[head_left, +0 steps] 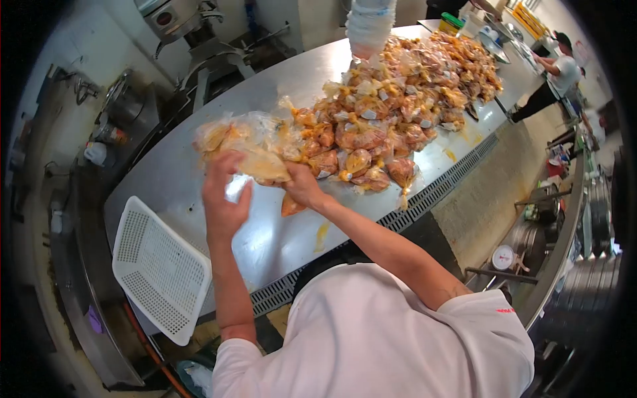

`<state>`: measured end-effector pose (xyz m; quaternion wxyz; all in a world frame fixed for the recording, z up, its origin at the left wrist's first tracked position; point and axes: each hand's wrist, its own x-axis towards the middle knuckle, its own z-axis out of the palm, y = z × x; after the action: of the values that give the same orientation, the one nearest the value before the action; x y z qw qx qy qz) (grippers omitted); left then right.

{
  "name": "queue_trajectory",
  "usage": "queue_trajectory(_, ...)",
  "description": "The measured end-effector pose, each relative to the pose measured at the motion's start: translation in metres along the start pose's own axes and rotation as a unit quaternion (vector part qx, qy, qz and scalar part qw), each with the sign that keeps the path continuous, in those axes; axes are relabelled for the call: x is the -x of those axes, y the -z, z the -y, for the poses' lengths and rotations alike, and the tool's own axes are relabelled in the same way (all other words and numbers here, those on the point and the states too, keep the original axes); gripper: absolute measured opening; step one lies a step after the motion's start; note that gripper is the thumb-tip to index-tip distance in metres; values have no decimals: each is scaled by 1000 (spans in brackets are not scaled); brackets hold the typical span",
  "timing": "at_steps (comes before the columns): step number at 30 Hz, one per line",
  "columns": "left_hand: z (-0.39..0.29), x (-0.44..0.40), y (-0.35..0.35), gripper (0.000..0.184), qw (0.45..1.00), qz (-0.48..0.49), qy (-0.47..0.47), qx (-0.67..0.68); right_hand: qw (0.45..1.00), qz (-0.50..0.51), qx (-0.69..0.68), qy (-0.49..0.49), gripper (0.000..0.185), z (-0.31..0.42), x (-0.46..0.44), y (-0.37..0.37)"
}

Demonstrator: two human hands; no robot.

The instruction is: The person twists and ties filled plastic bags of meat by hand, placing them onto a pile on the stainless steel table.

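Observation:
My left hand has its thumb and fingers apart, just in front of a pale, yellowish plastic bag. The fingers of my right hand close on the right end of that pale bag, partly hidden behind it. What fills the bag I cannot make out. Clear plastic bags lie just beyond it on the steel table. To the right rises a large heap of knotted clear bags with orange-brown food inside. An orange bag rests on the table below my right hand.
A white perforated basket stands at the table's left front edge. A tall stack of clear plastic tubs is behind the heap. A slotted drain runs along the near edge. A person in a white shirt stands at the far right.

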<state>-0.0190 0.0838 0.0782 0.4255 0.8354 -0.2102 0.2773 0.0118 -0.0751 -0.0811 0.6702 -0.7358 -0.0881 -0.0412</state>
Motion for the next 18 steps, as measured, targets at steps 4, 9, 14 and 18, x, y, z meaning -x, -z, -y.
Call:
queue_trajectory(4, 12, 24, -34, 49, 970, 208, -102, -69, 991, 83, 104, -12, 33, 18, -3, 10)
queue_trajectory(9, 102, 56, -44, 44, 909, 390, 53, -135, 928, 247, 238, 145, 38, 38, -4, 40)
queue_trajectory(14, 107, 61, -30, 16, 891, 390, 219, 80, 911, 160, 343, 164, 33, 37, -8, 58)
queue_trajectory(18, 38, 59, -40, 35, 822, 228, 259, 453, 971, 12, 165, 171, 19, 26, -34, 41)
